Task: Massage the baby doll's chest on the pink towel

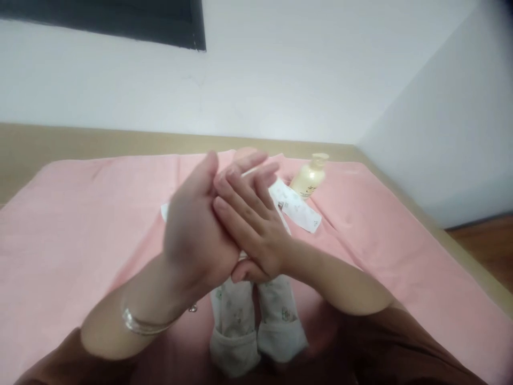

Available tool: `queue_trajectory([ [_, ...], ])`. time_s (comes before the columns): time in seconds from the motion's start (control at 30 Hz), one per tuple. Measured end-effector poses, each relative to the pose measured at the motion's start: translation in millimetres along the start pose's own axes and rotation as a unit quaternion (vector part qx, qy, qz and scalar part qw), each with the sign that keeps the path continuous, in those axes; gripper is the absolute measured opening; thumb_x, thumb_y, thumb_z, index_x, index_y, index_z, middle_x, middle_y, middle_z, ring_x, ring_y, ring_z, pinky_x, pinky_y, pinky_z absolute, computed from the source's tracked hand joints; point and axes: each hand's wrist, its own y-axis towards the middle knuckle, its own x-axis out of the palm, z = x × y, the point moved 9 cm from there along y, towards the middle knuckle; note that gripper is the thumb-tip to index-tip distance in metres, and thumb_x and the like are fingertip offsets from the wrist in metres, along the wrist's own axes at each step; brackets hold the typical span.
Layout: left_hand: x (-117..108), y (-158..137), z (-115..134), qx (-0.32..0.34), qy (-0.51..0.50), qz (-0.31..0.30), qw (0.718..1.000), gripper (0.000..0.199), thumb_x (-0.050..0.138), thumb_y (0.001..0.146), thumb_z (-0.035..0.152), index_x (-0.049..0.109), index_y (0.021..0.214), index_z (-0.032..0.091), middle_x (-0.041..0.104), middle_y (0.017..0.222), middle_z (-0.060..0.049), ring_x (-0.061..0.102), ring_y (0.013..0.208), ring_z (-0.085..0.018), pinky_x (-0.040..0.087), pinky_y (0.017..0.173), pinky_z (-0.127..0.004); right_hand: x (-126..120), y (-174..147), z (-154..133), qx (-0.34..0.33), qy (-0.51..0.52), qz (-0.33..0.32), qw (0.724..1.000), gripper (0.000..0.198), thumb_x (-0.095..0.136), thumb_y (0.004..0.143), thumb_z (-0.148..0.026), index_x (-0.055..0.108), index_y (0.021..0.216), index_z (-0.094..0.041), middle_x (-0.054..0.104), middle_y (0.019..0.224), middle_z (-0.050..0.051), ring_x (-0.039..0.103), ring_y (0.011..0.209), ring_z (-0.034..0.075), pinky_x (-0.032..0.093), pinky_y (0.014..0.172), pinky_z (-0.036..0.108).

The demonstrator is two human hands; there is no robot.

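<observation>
My left hand is raised with its palm turned inward and its fingers stretched out; a silvery bangle circles the wrist. Against that palm lies my right hand, its fingers straight and flat. No object shows between the two. Behind and below them a small figure in a white printed outfit lies on a pink cloth. Its turned-up trouser cuffs point toward me, and one sleeve spreads to the right. My hands hide its middle and most of its head, so I cannot tell whether it is a baby or a doll.
Beside the figure's sleeve, on the right, stands a pale yellow pump bottle with dark lettering. A tan surface borders the cloth, with a white wall behind it. Upper left, a dark panel hangs on the wall.
</observation>
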Motion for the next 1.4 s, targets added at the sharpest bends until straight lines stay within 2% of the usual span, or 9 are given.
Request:
queue_trajectory([
  [0.07,-14.9,2.2,11.3,-0.041,-0.095,-0.029,0.994,0.067,0.003,0.1,0.055,0.059,0.127,0.03,0.069,0.124,-0.005,0.052,0.14,-0.031,0.054,0.107,-0.057,2.4,-1.9,0.2,-0.045,0.006,0.04,0.998,0.073,0.008,0.102,-0.062,0.033,0.155,-0.018,0.041,0.16,0.006,0.013,0.157,0.023,0.003,0.132,0.05],
  [0.2,-44.7,25.4,28.3,0.047,-0.094,0.041,0.994,0.064,0.005,0.103,0.049,0.062,0.119,0.025,0.069,0.126,-0.006,0.05,0.141,-0.031,0.046,0.114,-0.057,11.1,-4.0,13.4,-0.022,0.063,0.034,0.997,0.065,0.014,0.104,-0.053,0.046,0.147,-0.016,0.052,0.152,0.009,0.033,0.152,0.022,0.016,0.131,0.053],
  [0.33,-64.6,72.4,-2.3,0.114,0.001,0.157,0.981,0.036,0.035,0.101,0.034,0.065,0.109,0.017,0.069,0.123,-0.005,0.058,0.132,-0.022,0.039,0.119,-0.048,16.9,-4.3,33.6,0.059,0.114,-0.006,0.992,0.049,0.026,0.102,-0.031,0.056,0.138,-0.02,0.065,0.138,0.005,0.053,0.138,0.017,0.04,0.123,0.045],
  [0.47,-79.3,117.4,-53.6,0.06,0.148,0.192,0.968,0.021,0.047,0.09,0.028,0.066,0.086,0.019,0.073,0.111,-0.005,0.063,0.119,-0.024,0.047,0.111,-0.043,39.8,-13.0,72.9,0.206,0.116,-0.05,0.97,0.048,0.031,0.097,-0.021,0.057,0.138,-0.021,0.065,0.138,0.004,0.059,0.132,0.017,0.05,0.114,0.04],
  [0.73,-68.3,122.7,-111.4,0.03,0.225,0.168,0.959,0.022,0.045,0.084,0.023,0.067,0.085,0.02,0.075,0.099,-0.004,0.066,0.097,-0.022,0.053,0.094,-0.037,86.6,-27.3,101.7,0.199,0.043,-0.121,0.972,0.049,0.037,0.089,-0.011,0.066,0.128,-0.015,0.059,0.145,0.01,0.043,0.146,0.024,0.025,0.127,0.051],
  [0.93,-60.2,111.1,-113.0,0.132,0.322,0.131,0.928,0.034,0.039,0.092,0.029,0.068,0.107,0.02,0.073,0.116,-0.008,0.064,0.113,-0.023,0.045,0.112,-0.043,89.2,-47.2,134.4,0.252,0.019,-0.19,0.949,0.05,0.038,0.098,-0.029,0.052,0.145,-0.022,0.039,0.161,0.005,0.025,0.155,0.031,0.017,0.125,0.063],
  [1.1,-61.4,112.3,-118.8,0.154,0.372,0.111,0.908,0.038,0.04,0.092,0.024,0.066,0.119,0.019,0.067,0.134,-0.008,0.057,0.131,-0.022,0.029,0.127,-0.047,83.0,-56.3,169.3,0.344,-0.005,-0.183,0.921,0.061,0.035,0.1,-0.039,0.039,0.153,-0.012,0.031,0.163,0.015,0.026,0.154,0.033,0.021,0.125,0.062],
  [1.23,-63.1,111.3,-120.4,0.146,0.358,0.113,0.915,0.04,0.04,0.091,0.025,0.067,0.119,0.018,0.067,0.134,-0.008,0.057,0.131,-0.022,0.028,0.128,-0.046,79.9,-57.5,140.1,0.371,-0.071,-0.164,0.911,0.064,0.032,0.1,-0.034,0.036,0.151,0.004,0.032,0.16,0.027,0.027,0.152,0.04,0.024,0.124,0.061],
  [1.4,-70.4,109.2,-123.2,0.138,0.328,0.139,0.924,0.04,0.036,0.092,0.023,0.068,0.116,0.02,0.069,0.13,-0.005,0.06,0.127,-0.021,0.038,0.123,-0.044,89.3,-45.7,73.8,0.249,-0.066,-0.183,0.949,0.063,0.039,0.098,-0.033,0.04,0.15,0.002,0.033,0.161,0.022,0.024,0.154,0.035,0.015,0.129,0.058],
])
